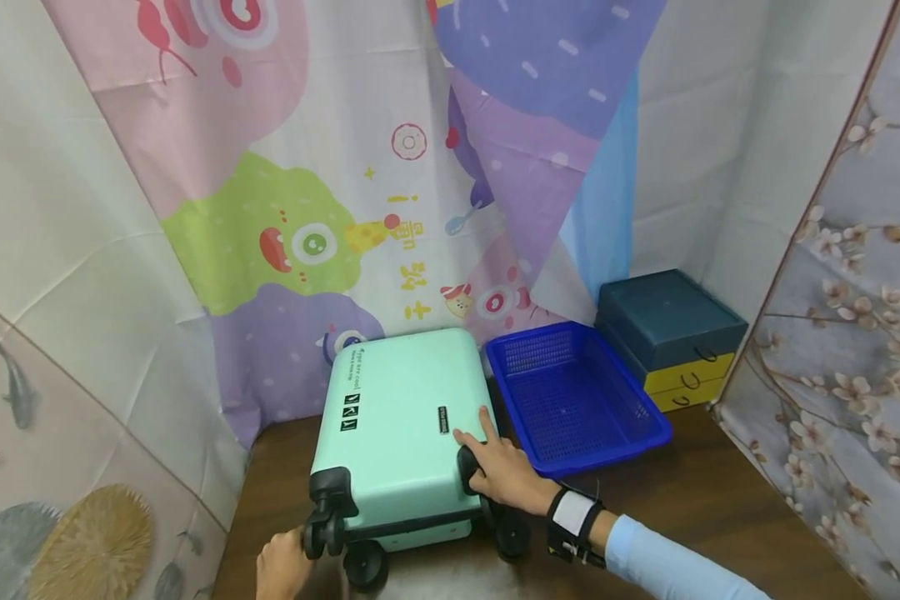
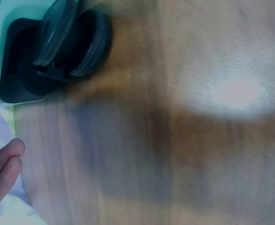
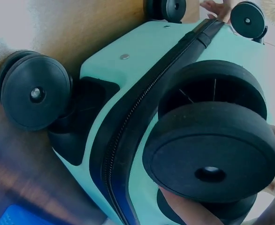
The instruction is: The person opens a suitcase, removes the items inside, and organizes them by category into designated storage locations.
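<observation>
Closest to the right wrist camera, a fat black wheel (image 3: 210, 159) is sticking out from the case (image 1: 401, 425). The mint green case is lying on its broad side on the brown table (image 1: 720, 492), with its wheel end facing the person. At four o'clock on the case, the right hand (image 1: 506, 471) is resting on the corner. Its fingers are spreading wide and straight and the thumb is sitting by a wheel, so the hand is touching but not seeming to grip tight. At half past seven, the left hand (image 1: 283, 562) is hanging low by the other near corner. Its fingers are looking loose and seeming to hold nothing; whether they are touching the case is not showing. A blue basket (image 1: 570, 412) is sitting at three o'clock, just beside the case.

The case is looking hard, stiff and smooth, so its flat top is probably being slippery, but not easy to break. How heavy it is, nobody is seeing from outside. Wheels are likely turning under a push, so the better hold is probably lying at the two near corners, with fingers curling round the edge by the zip (image 3: 128, 117).
</observation>
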The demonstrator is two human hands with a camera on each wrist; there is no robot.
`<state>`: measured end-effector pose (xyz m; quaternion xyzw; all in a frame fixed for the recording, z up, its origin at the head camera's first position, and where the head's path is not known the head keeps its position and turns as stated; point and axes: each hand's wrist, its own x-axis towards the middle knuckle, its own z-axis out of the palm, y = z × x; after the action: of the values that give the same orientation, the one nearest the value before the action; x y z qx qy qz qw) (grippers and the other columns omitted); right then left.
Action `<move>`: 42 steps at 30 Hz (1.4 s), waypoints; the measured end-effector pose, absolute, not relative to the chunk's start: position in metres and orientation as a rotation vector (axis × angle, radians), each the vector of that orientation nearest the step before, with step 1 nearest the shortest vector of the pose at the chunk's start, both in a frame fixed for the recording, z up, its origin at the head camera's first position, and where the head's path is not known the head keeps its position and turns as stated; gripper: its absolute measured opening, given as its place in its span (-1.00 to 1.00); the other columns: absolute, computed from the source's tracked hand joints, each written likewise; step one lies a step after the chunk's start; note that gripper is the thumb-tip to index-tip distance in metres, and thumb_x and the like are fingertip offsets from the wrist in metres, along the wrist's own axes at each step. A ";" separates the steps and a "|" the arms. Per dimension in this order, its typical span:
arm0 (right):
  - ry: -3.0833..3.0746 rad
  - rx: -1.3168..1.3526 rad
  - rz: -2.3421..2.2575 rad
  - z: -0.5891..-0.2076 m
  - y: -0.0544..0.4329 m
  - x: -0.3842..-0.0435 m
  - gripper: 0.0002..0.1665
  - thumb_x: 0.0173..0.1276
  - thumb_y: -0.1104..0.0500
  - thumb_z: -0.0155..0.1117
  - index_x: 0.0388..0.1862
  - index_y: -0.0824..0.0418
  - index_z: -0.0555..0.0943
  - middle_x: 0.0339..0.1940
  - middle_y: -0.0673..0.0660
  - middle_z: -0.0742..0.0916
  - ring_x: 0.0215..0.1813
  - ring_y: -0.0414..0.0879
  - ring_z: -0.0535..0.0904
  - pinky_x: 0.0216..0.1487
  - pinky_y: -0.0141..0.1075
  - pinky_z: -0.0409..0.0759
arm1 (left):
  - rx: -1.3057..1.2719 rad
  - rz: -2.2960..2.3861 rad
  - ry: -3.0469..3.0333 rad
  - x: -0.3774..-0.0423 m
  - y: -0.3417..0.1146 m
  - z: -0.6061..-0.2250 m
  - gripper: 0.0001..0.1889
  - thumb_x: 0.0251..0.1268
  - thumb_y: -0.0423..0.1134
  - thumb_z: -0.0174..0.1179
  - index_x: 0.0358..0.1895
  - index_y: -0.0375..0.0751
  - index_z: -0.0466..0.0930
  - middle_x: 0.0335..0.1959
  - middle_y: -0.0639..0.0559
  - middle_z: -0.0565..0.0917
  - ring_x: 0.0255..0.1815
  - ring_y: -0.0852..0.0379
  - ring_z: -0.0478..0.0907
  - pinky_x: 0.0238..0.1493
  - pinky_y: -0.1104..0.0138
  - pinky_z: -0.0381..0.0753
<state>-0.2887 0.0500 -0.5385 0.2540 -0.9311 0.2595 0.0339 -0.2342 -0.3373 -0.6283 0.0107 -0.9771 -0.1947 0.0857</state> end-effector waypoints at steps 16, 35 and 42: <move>-2.835 0.788 0.929 -0.541 0.062 -0.291 -0.13 0.14 0.33 0.25 0.50 0.06 0.34 0.56 0.46 0.00 -0.70 -0.30 0.12 -0.68 -0.43 0.14 | -0.058 -0.550 -2.860 -0.246 -0.327 -0.628 -0.80 -0.02 -0.35 0.26 -0.64 -0.13 0.42 -0.64 -0.16 0.61 -0.56 -0.29 0.59 -0.59 -0.06 0.46; -2.832 0.671 0.971 -0.549 0.077 -0.295 0.00 0.02 0.47 0.29 0.48 -0.01 0.32 0.60 0.35 -0.05 -0.59 -0.15 0.14 -0.62 -0.36 0.11 | -0.048 -0.601 -2.884 -0.231 -0.309 -0.615 -0.62 0.34 -0.16 0.16 -0.70 -0.02 0.41 -0.75 0.20 0.35 -0.68 0.19 0.25 -0.60 0.22 0.27; -2.746 0.694 1.069 -0.547 0.077 -0.295 -0.02 0.05 0.57 0.22 0.48 0.04 0.33 0.59 0.38 -0.04 -0.69 -0.28 0.00 -0.70 -0.42 0.08 | -0.139 -0.468 -2.156 -0.227 -0.291 -0.577 -0.69 0.26 -0.34 0.19 -0.68 -0.17 0.50 -0.72 0.00 0.53 -0.75 0.05 0.43 -0.75 0.16 0.36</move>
<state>-0.2951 0.0768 -0.5475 0.2287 -0.9056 0.3525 0.0571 -0.2266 -0.2908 -0.5769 -0.0563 -0.8716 -0.1892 0.4488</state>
